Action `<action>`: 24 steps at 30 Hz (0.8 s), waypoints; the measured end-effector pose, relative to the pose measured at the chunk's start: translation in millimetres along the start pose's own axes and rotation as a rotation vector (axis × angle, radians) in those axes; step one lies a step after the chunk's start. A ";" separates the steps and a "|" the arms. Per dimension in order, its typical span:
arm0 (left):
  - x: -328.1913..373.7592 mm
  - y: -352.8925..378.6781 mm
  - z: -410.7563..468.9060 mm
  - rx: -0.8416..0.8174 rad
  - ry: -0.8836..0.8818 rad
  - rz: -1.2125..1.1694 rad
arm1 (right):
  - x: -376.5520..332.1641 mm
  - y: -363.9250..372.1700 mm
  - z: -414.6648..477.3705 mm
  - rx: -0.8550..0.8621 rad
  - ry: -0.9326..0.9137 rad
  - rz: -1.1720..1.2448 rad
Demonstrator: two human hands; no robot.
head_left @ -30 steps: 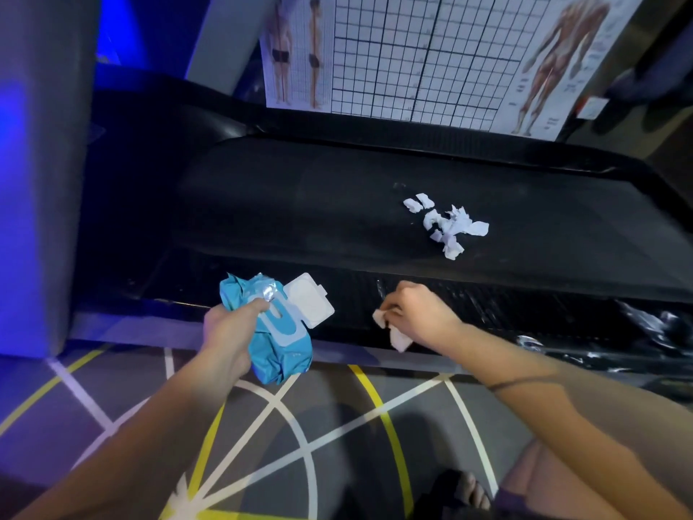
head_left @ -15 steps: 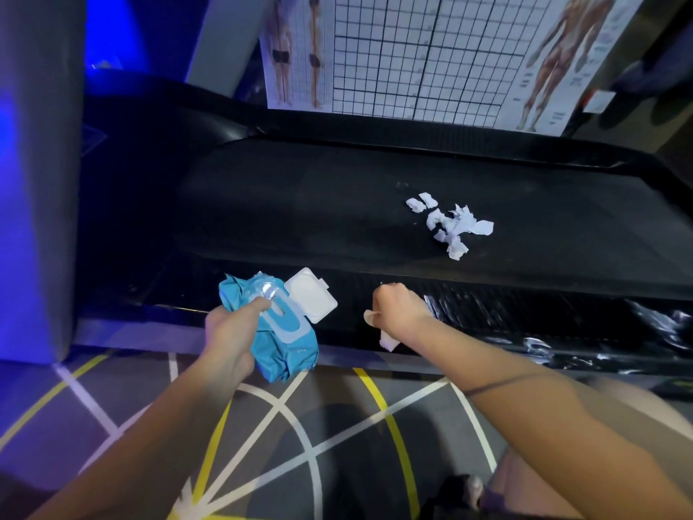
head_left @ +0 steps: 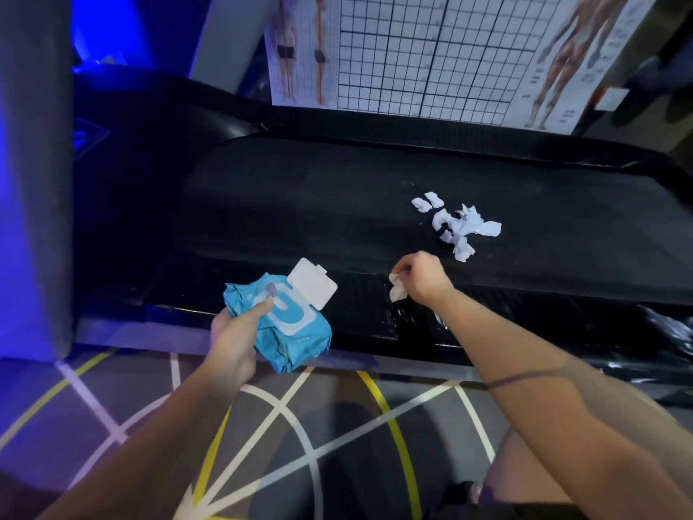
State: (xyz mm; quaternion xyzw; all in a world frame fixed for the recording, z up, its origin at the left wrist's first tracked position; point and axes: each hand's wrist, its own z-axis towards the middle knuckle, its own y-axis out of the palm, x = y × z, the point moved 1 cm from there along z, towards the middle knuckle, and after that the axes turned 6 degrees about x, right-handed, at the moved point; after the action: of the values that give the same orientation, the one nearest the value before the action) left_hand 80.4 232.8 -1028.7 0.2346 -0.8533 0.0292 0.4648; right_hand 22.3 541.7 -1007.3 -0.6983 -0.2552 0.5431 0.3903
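White wipe (head_left: 397,291) sits pinched in the fingers (head_left: 404,266) of the right hand (head_left: 423,276). The fingers are curled tight round it, and a bit of it hangs down below them. It touches the black side rail (head_left: 506,305) of the treadmill, right at the edge of the belt (head_left: 300,204).

The left hand (head_left: 234,332) grips the blue wipe pack (head_left: 296,332) just in front of the rail, with the thumb on top. The white lid (head_left: 313,283) of the pack is flipped open.

Farther out, on the belt, lies 1 small heap of torn white bits (head_left: 463,227). It is near the right hand but not touching it. A big chart (head_left: 431,50) with a grid stands behind the treadmill. The floor (head_left: 112,399) has yellow and white lines.

The job in hand looks like rubbing the side rail clean. To do it well, I think the hand should press the wipe flat on the rail, not just poke with a corner. The rail looks bumpy, so short rubs along the bumps should lift more dirt. The wipe is small and may rip, so the push should be soft. The hand should stay low on the rail so it does not knock the heap. Shutting the lid would stop the other wipes from drying out.
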 end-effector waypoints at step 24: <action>-12.7 0.5 20.1 0.012 -0.016 0.112 | 12.8 -0.9 -37.4 -0.360 -0.252 -0.095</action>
State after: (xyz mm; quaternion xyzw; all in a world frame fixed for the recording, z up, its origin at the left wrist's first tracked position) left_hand 70.4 232.6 -1050.2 0.1893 -0.8686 0.0583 0.4542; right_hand 61.8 542.1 -1009.7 -0.6704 -0.4273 0.5528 0.2496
